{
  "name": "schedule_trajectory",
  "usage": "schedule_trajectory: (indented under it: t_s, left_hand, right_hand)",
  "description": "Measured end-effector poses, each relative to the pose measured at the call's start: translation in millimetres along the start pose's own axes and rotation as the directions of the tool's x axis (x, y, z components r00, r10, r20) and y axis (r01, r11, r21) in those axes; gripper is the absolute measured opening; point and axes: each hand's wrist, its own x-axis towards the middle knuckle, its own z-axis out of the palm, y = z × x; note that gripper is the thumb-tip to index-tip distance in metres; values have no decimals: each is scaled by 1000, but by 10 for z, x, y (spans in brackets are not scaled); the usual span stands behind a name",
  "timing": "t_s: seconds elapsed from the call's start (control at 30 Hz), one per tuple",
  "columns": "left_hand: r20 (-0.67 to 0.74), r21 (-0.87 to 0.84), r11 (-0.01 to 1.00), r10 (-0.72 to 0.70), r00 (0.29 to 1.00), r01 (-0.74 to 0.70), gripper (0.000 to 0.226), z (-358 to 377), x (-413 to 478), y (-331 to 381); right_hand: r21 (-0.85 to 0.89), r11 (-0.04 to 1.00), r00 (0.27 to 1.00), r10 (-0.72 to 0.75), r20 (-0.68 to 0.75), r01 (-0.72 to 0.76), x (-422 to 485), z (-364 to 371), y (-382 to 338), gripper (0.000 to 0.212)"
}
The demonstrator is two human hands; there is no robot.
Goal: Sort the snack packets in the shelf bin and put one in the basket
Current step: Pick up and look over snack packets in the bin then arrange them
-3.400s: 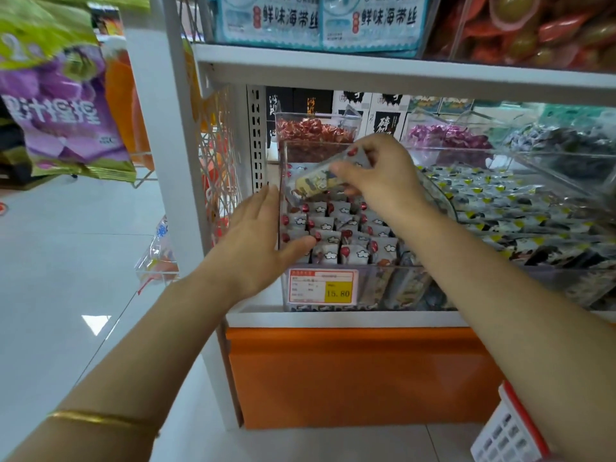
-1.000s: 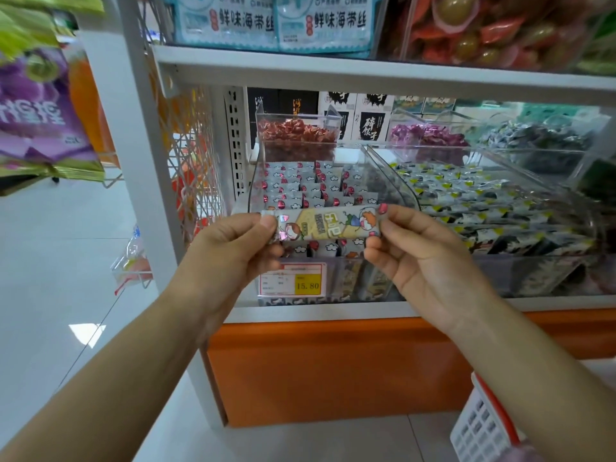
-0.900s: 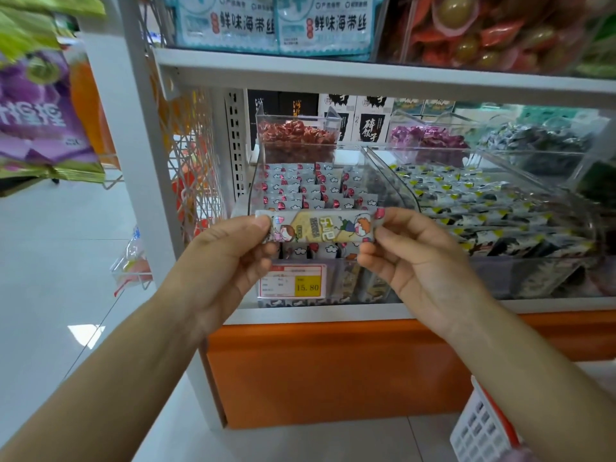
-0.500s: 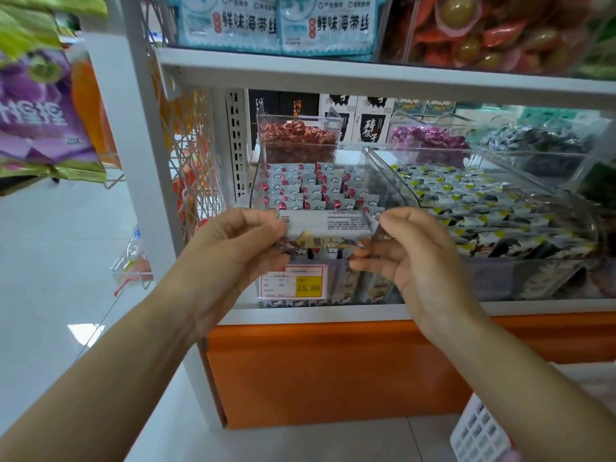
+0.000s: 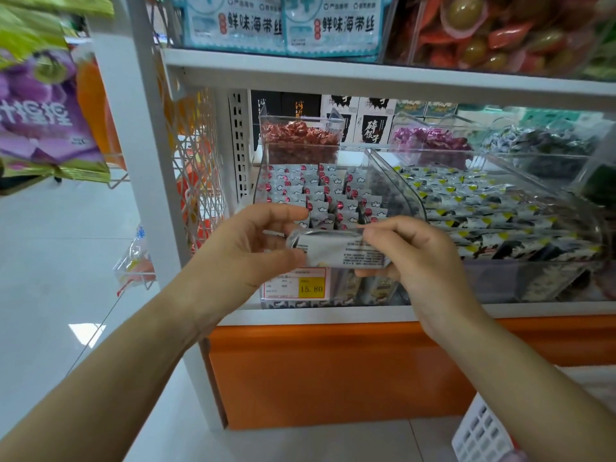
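Holding one snack packet (image 5: 336, 250) level and crosswise just in front of the shelf bin (image 5: 388, 171), above its price tag (image 5: 295, 284) reading 15.80. Showing the packet's silver back, with lines of small dark print, toward the camera. Clamping the left end with the left grip (image 5: 246, 248): thumb pressed under the edge, lower fingers curled behind, forefinger stretched out above and clear of the foil. Clamping the right end with the right grip (image 5: 416, 261): fingertips folded over the top edge, thumb beneath.

Behind the packet, inside the clear bin: rows of small grey packets (image 5: 320, 191) with red dots and white clouds, standing upright and packed close. Just to the right, in a neighbouring clear bin (image 5: 566, 261): long packets in black, white and yellow, lying in rows. Further back on the same shelf: a tub of red wrapped sweets (image 5: 300, 135) and a tub of purple ones (image 5: 430, 141), with black-and-white boxes behind. On the shelf above: pale blue seaweed packs (image 5: 283, 25). Below the bins: an orange base panel (image 5: 333, 368). At the bottom right corner, low by the floor and well apart from the packet: a white lattice basket (image 5: 480, 435), only partly in view.
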Motion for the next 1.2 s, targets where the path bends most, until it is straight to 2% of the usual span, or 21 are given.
schedule_trajectory:
  t_s: [0.1, 0.2, 0.3, 0.33, 0.43, 0.5, 0.7, 0.8, 0.9, 1.0, 1.07, 1.2]
  left_hand:
    - [12, 119, 993, 0, 1000, -2, 41, 5, -12, 6]
    - [12, 123, 991, -43, 999, 41, 30, 38, -22, 9]
    - [-36, 170, 985, -29, 999, 35, 21, 66, -22, 16]
    - [-45, 181, 983, -25, 999, 33, 21, 58, -14, 18]
    - [-26, 177, 983, -47, 999, 51, 42, -17, 15, 14]
    - [-14, 191, 981, -38, 999, 40, 45, -67, 29, 23]
    - [-17, 263, 964, 35, 999, -30, 35, -118, 32, 30]
    - [-6, 281, 958, 64, 998, -59, 39, -105, 33, 12]
    - [54, 294, 955, 26, 998, -40, 43, -85, 18, 3]
    - [76, 345, 937, 25, 997, -50, 40, -63, 20, -13]
    - [86, 351, 934, 44, 995, -72, 35, -58, 23, -7]
    - [96, 363, 928, 54, 994, -86, 36, -50, 31, -23]
  right_hand:
    - [-67, 997, 999, -29, -27, 27, -2, 6, 17, 18]
    - [-223, 968, 993, -121, 6, 119, -31, 30, -13, 15]
    - [-202, 966, 987, -152, 56, 160, -73, 78, -41, 16]
    - [-191, 969, 986, -150, 66, 160, -79, 88, -45, 16]
    - [-207, 967, 986, -133, 97, 151, -77, 101, -43, 15]
    - [-210, 967, 985, -117, 129, 143, -74, 107, -55, 16]
    - [-90, 994, 989, -49, 141, 62, -61, 109, -65, 20]
    - [-73, 996, 993, -49, 111, 58, -56, 107, -25, 20]
    - [-4, 1000, 997, -2, 83, 3, -33, 84, -5, 18]
    - [104, 982, 980, 141, 143, -156, 17, 11, -37, 15]
    - [105, 967, 957, 205, 207, -230, 44, -49, -51, 14]
    - [43, 969, 942, 224, 249, -242, 68, -122, -45, 16]
